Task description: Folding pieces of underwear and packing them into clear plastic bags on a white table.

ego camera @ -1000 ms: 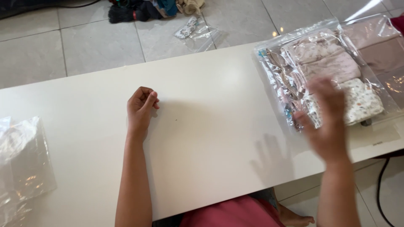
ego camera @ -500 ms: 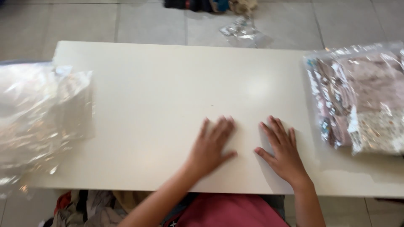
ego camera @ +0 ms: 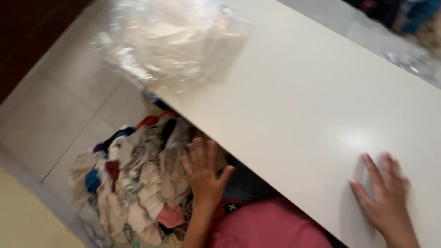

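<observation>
A long white table top (ego camera: 298, 96) runs diagonally from upper left to lower right over a pale tiled floor (ego camera: 59, 119). A heap of mixed coloured clothes (ego camera: 138, 183) lies on the floor beside it. Crinkled clear plastic bags (ego camera: 170, 41) rest on the table's far left end. The left hand (ego camera: 204, 177), fingers spread, reaches over the heap; the right hand (ego camera: 383, 197) lies open and flat on the table.

A jumbled heap of mixed-colour clothes (ego camera: 138, 179) lies on the floor beside the table.
</observation>
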